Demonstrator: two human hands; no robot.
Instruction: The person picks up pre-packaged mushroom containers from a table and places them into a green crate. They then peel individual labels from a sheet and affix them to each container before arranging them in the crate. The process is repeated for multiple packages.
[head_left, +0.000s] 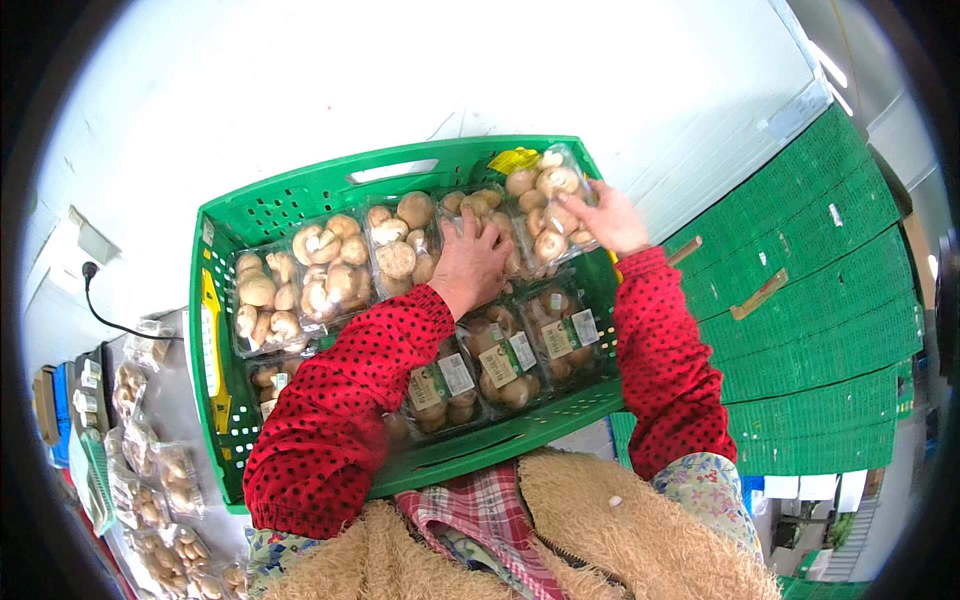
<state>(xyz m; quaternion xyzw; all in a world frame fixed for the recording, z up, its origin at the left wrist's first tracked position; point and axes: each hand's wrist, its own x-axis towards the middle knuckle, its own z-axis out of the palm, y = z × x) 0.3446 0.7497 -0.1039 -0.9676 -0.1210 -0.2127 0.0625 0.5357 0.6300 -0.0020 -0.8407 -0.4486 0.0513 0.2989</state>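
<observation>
A green plastic crate (405, 480) holds clear plastic packs of brown mushrooms. My right hand (611, 221) grips the right side of a mushroom pack (546, 196) at the crate's back right corner, thumb over its top. This pack is tilted and overlaps the crate's wall. My left hand (474, 262) lies with fingers apart on the neighbouring mushroom pack (480, 201), partly hiding it. Further left in the back row are more packs, one with sliced-looking and whole mushrooms (401, 240). Lower in the crate, a front row of labelled packs (504, 360) is partly covered by my left sleeve.
A white wall (360, 75) stands behind the crate. Stacked green crates (810, 315) rise at the right, with a wooden piece (759, 294) against them. More mushroom packs (146, 502) lie on a grey surface at the left. A black plug and cable (91, 271) hang nearby.
</observation>
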